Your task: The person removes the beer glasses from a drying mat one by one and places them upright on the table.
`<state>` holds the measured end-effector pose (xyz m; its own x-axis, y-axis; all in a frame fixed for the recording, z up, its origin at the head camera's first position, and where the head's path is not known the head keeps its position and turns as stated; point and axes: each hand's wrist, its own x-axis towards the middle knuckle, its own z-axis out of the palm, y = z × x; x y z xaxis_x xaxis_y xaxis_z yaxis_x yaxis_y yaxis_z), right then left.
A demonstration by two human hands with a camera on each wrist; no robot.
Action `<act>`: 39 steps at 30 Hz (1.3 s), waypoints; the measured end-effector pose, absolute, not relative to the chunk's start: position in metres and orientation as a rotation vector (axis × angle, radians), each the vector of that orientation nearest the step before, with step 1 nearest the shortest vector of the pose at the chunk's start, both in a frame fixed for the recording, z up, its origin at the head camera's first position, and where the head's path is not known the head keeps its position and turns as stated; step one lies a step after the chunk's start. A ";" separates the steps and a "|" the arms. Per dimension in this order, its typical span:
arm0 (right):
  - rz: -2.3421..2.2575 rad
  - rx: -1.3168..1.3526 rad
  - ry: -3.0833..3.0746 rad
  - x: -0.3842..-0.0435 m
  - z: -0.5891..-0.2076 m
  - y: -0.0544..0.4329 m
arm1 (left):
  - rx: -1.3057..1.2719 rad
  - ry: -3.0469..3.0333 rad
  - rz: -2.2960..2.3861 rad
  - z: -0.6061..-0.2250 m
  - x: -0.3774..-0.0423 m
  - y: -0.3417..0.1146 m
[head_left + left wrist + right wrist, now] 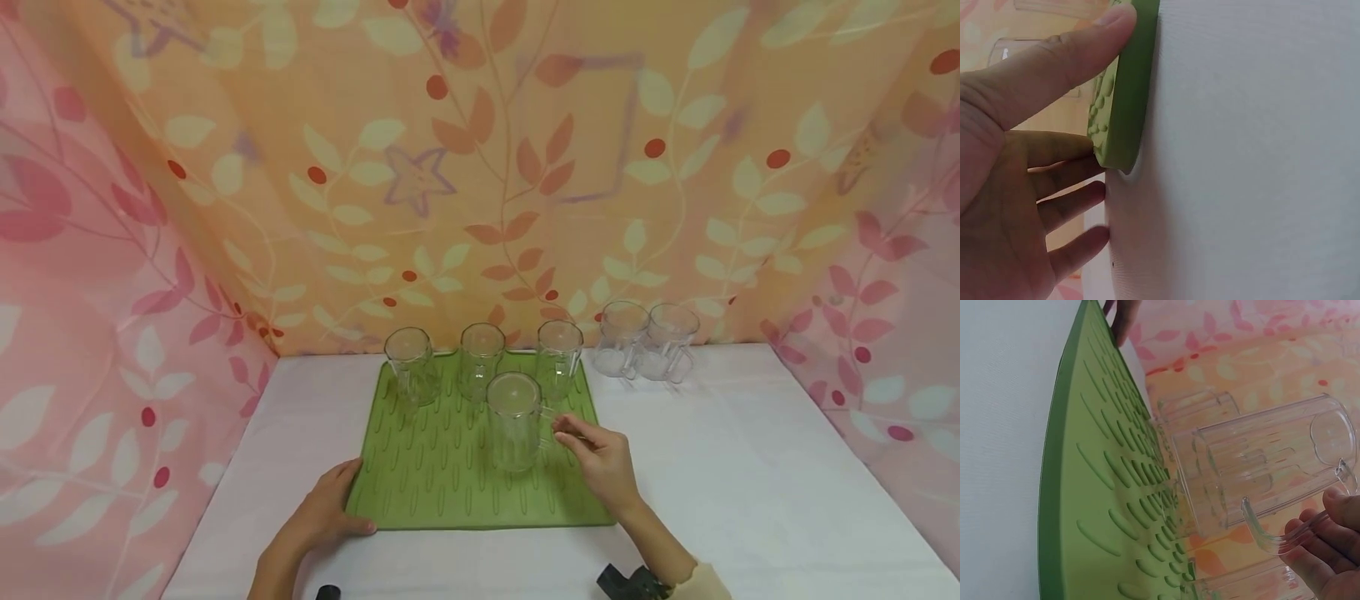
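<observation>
Bracing the green mat (420, 504), presumably, the left hand (324, 504) lies at its near-left corner, fingers extended, thumb along the front edge. The right hand (600, 462) pinches the handle (1267, 542) of a clear mug (514, 433) right of the mat's centre — likely sparing the walls from touch. Three more mugs (482, 365) line the mat's far edge; two further mugs (667, 346) stand just right of it — no writing legible.
</observation>
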<state>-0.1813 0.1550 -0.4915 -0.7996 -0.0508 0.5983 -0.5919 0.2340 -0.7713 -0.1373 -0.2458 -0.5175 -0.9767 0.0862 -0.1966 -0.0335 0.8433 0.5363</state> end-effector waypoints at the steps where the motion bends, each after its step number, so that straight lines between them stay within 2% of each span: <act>1: 1.592 0.593 -2.058 -0.181 -0.492 0.155 | 0.037 2.809 0.821 -0.517 -0.138 -0.246; 12: 1.575 0.577 -2.049 -0.182 -0.491 0.154 | 0.048 2.810 0.816 -0.515 -0.137 -0.247; 23: 1.561 0.698 -1.950 -0.185 -0.485 0.155 | 0.076 2.804 0.825 -0.511 -0.140 -0.245; 31: 1.518 0.737 -1.976 -0.185 -0.475 0.155 | 0.037 2.798 1.015 -0.502 -0.142 -0.240; 39: 1.425 0.760 -2.034 -0.183 -0.469 0.159 | -0.001 2.767 1.293 -0.495 -0.150 -0.214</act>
<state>-0.1827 0.1590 -0.4689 -0.6965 -0.1409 0.7036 -0.7094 0.2825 -0.6457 -0.1497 -0.2143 -0.4949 -0.9962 0.0362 -0.0791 -0.0374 0.6424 0.7655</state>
